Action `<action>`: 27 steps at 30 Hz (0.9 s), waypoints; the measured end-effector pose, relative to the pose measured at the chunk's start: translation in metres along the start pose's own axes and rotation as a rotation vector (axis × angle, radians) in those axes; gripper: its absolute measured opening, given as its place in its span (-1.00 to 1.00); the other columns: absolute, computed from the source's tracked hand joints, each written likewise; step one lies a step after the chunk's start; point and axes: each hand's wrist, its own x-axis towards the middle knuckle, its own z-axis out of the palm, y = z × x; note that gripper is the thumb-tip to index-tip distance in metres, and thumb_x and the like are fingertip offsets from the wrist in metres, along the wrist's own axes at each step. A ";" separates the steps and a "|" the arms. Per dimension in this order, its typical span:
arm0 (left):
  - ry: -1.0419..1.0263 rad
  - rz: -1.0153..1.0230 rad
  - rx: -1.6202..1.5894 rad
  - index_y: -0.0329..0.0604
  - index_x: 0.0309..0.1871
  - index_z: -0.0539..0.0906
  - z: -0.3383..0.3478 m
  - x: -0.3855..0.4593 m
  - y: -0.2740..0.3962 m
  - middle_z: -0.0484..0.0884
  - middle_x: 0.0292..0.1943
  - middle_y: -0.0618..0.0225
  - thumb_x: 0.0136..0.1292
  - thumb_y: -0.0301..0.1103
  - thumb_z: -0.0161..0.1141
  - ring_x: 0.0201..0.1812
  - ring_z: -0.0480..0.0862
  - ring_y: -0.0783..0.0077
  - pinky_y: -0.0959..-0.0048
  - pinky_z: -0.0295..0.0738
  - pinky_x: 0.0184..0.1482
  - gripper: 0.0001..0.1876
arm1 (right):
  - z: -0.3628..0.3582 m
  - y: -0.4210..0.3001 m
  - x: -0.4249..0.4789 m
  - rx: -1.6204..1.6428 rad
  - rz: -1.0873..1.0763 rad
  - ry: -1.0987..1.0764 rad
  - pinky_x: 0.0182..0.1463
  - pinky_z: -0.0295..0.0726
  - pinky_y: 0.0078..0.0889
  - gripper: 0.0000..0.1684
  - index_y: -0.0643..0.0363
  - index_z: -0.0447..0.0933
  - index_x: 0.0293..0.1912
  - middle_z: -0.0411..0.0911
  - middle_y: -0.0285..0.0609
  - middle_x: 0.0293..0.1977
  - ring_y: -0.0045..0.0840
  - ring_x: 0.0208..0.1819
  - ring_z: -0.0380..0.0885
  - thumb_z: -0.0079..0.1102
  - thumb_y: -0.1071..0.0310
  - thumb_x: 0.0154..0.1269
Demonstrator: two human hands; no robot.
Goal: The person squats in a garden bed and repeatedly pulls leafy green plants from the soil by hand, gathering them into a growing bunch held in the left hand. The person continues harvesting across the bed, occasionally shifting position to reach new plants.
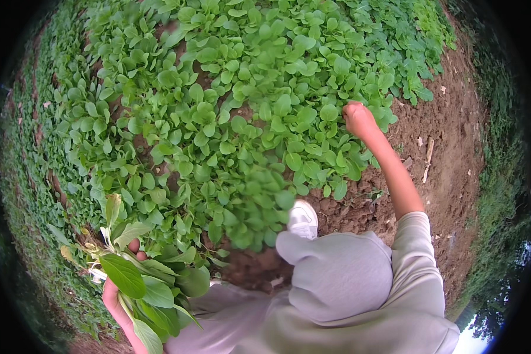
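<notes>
At the lower left, my left hand point(111, 297) is wrapped around a bunch of uprooted leafy greens point(152, 290). Pale stems and whitish roots stick out on the bunch's left side, and a few of its leaves are yellowed. My right hand point(359, 118) reaches out to the right edge of a dense bed of leafy green plants point(283, 106). Its fingers are curled down among the leaves; their tips are hidden, so whether they pinch a stem cannot be seen.
Bare brown soil point(447, 115) runs along the bed's right side, with a short dry stick point(428, 159) on it. My white shoe point(303, 217) stands on soil close to the plants. Lobed-leaf plants point(407, 66) grow at the upper right. Grass point(504, 177) borders the far right.
</notes>
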 end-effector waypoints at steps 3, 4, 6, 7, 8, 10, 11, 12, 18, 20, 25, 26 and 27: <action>-0.016 -0.015 -0.031 -0.35 0.36 0.30 0.006 -0.002 -0.001 0.43 0.24 -0.19 0.30 -0.28 0.11 0.06 0.64 0.09 0.20 0.63 0.09 -0.40 | 0.005 -0.004 -0.007 -0.317 -0.092 -0.052 -0.06 0.46 -0.23 -0.92 0.16 0.60 -0.48 0.53 -0.10 -0.35 -0.20 -0.12 0.49 0.28 0.38 -0.07; -0.017 -0.007 -0.024 -0.35 0.36 0.30 0.007 -0.003 -0.001 0.44 0.23 -0.20 0.29 -0.27 0.12 0.06 0.64 0.09 0.19 0.63 0.09 -0.40 | 0.004 -0.013 -0.005 -0.442 -0.123 -0.068 -0.03 0.43 -0.27 -0.91 0.10 0.61 -0.49 0.52 -0.16 -0.34 -0.25 -0.08 0.47 0.31 0.36 -0.11; -0.014 -0.003 -0.025 -0.35 0.36 0.30 0.006 -0.004 -0.001 0.45 0.22 -0.20 0.29 -0.27 0.13 0.06 0.64 0.09 0.19 0.64 0.09 -0.40 | 0.002 -0.031 -0.001 -0.586 -0.155 -0.166 0.04 0.33 -0.33 -0.89 -0.03 0.65 -0.43 0.54 -0.24 -0.30 -0.32 -0.01 0.43 0.31 0.33 -0.10; -0.009 -0.005 -0.032 -0.34 0.36 0.30 0.004 -0.003 -0.002 0.45 0.21 -0.20 0.29 -0.26 0.13 0.07 0.63 0.09 0.20 0.64 0.08 -0.39 | 0.002 -0.035 -0.001 -0.658 -0.169 -0.215 0.08 0.28 -0.36 -0.86 -0.10 0.67 -0.41 0.55 -0.28 -0.29 -0.35 0.03 0.40 0.31 0.31 -0.09; -0.004 -0.008 -0.038 -0.33 0.36 0.30 0.004 -0.003 -0.002 0.46 0.21 -0.20 0.28 -0.26 0.13 0.07 0.63 0.09 0.20 0.64 0.08 -0.39 | 0.012 -0.032 0.002 -0.639 -0.207 -0.273 0.11 0.21 -0.38 -0.81 -0.21 0.69 -0.35 0.55 -0.32 -0.26 -0.39 0.06 0.38 0.32 0.23 -0.09; 0.036 0.021 0.087 -0.32 0.33 0.34 0.012 -0.009 -0.003 0.54 0.14 -0.03 0.30 -0.11 0.06 0.05 0.64 0.25 0.28 0.62 0.08 -0.38 | 0.006 -0.043 0.010 -0.700 -0.245 -0.409 0.11 0.23 -0.32 -0.79 -0.22 0.67 -0.31 0.53 -0.35 -0.22 -0.39 0.09 0.36 0.31 0.20 -0.07; 0.056 0.035 0.150 -0.31 0.32 0.36 0.018 -0.014 -0.004 0.58 0.10 0.05 0.32 -0.03 0.03 0.04 0.64 0.33 0.32 0.61 0.08 -0.37 | 0.004 -0.049 0.014 -0.729 -0.264 -0.478 0.11 0.23 -0.29 -0.78 -0.22 0.65 -0.30 0.52 -0.36 -0.21 -0.39 0.11 0.35 0.31 0.18 -0.07; 0.037 0.045 0.133 -0.30 0.33 0.35 0.021 -0.018 -0.006 0.58 0.11 0.07 0.34 0.02 -0.03 0.05 0.63 0.35 0.33 0.59 0.10 -0.36 | 0.007 -0.049 0.016 -0.786 -0.252 -0.535 0.14 0.21 -0.28 -0.78 -0.31 0.65 -0.26 0.53 -0.42 -0.19 -0.46 0.12 0.37 0.30 0.14 -0.01; -0.093 0.016 -0.069 -0.29 0.32 0.37 0.031 -0.033 -0.009 0.59 0.10 0.07 0.37 0.04 -0.06 0.05 0.62 0.25 0.26 0.57 0.10 -0.36 | 0.011 -0.043 0.018 -0.836 -0.309 -0.610 0.19 0.20 -0.22 -0.74 -0.21 0.63 -0.18 0.57 -0.40 -0.17 -0.45 0.02 0.45 0.26 0.11 0.06; -0.094 -0.021 0.010 -0.31 0.28 0.40 0.022 -0.033 -0.005 0.61 0.06 0.07 0.35 0.03 -0.04 0.03 0.63 0.23 0.27 0.57 0.08 -0.38 | 0.021 -0.039 0.016 -0.766 -0.278 -0.507 0.19 0.20 -0.21 -0.78 -0.17 0.64 -0.24 0.59 -0.38 -0.26 -0.43 -0.01 0.47 0.25 0.14 0.04; 0.127 -0.067 0.223 -0.37 0.11 0.50 0.020 -0.019 -0.006 0.66 -0.14 0.10 0.15 -0.16 0.23 -0.07 0.67 0.23 0.35 0.58 0.01 -0.47 | 0.011 -0.039 0.006 -0.663 -0.094 -0.370 0.20 0.20 -0.24 -0.93 -0.07 0.68 -0.45 0.64 -0.29 -0.41 -0.41 -0.01 0.52 0.24 0.28 0.03; 0.088 -0.166 0.232 -0.38 0.11 0.50 0.023 -0.012 -0.004 0.66 -0.16 0.09 0.08 -0.25 0.30 -0.09 0.68 0.23 0.35 0.61 -0.03 -0.46 | -0.001 -0.036 -0.002 -0.638 -0.056 -0.305 0.19 0.22 -0.25 -0.95 -0.04 0.67 -0.49 0.63 -0.26 -0.46 -0.38 -0.04 0.53 0.25 0.30 0.00; 0.025 -0.196 0.302 -0.39 0.07 0.52 0.031 -0.006 -0.002 0.67 -0.17 0.04 0.20 -0.26 0.20 -0.15 0.69 0.26 0.36 0.65 -0.06 -0.56 | -0.010 -0.035 -0.007 -0.595 -0.018 -0.237 0.19 0.23 -0.25 -0.96 -0.01 0.65 -0.53 0.62 -0.22 -0.50 -0.36 -0.06 0.55 0.27 0.33 -0.04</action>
